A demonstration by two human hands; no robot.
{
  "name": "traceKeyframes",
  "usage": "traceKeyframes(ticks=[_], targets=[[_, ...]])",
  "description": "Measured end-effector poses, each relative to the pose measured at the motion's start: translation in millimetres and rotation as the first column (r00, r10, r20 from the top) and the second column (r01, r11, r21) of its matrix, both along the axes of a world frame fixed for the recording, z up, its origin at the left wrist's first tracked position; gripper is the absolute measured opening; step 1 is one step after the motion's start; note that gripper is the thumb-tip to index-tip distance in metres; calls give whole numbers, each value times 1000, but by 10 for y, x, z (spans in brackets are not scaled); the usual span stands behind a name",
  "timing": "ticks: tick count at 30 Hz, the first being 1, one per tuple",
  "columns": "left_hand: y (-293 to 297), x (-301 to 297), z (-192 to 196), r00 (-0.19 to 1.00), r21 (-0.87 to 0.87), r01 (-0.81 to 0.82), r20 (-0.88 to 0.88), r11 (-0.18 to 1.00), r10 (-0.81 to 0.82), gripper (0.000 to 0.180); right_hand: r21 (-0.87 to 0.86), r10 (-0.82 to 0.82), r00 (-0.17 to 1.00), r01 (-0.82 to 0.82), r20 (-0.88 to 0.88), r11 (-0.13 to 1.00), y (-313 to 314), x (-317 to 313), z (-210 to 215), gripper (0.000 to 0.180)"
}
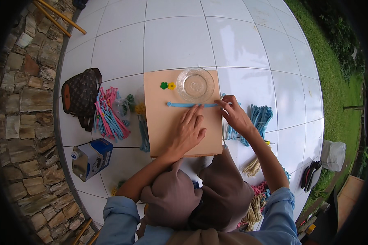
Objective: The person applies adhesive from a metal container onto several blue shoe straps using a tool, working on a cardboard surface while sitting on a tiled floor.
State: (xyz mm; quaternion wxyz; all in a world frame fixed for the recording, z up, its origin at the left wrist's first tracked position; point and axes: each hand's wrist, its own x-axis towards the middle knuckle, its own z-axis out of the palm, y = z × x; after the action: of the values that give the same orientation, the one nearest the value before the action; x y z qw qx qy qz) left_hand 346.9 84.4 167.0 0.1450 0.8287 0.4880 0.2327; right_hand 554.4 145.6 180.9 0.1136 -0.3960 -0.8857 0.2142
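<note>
A long light-blue strap (183,105) with a knob at its left end lies across a tan board (161,134). My left hand (189,130) rests on the board with its fingers stretched out, the fingertips pressing the strap near its middle. At the board's right edge my right hand (236,116) has its fingers bent and pinched at the strap's right end, which they partly cover. Just beyond the strap stands a round clear glass dish (195,85). Left of the dish lie a green flower piece (164,85) and a yellow flower piece (171,86).
Pink and blue straps (110,114) are heaped at left, beside a brown handbag (81,96) and a blue-and-silver metal can (93,158). Blue strap bundles (261,118) and beige bundles (252,166) lie at right. A stone wall (32,102) borders the tiled floor.
</note>
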Motion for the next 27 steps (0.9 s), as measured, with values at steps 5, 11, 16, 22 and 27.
traceKeyframes(ticks=[5, 11, 16, 22, 27], targets=[[-22, -9, -16, 998, 12, 8, 55, 1000, -9, 29, -413, -405, 760, 197, -509, 889, -27, 30, -219, 36], [-85, -47, 11, 973, 38, -8, 230, 999, -1, 25, -322, -473, 737, 352, -483, 879, -128, 4, -282, 38], [-117, -333, 373, 882, 77, -143, 463, 987, 92, 25, -8, -446, 779, 493, -441, 870, -270, 158, 317, 37], [34, -375, 1736, 843, 148, -46, 537, 988, -41, 20, 419, -236, 907, 376, -348, 826, -469, 104, 1598, 41], [-179, -74, 2632, 888, 212, 166, 393, 963, -240, 40, 533, -89, 915, 306, -394, 789, -791, -183, 2519, 48]])
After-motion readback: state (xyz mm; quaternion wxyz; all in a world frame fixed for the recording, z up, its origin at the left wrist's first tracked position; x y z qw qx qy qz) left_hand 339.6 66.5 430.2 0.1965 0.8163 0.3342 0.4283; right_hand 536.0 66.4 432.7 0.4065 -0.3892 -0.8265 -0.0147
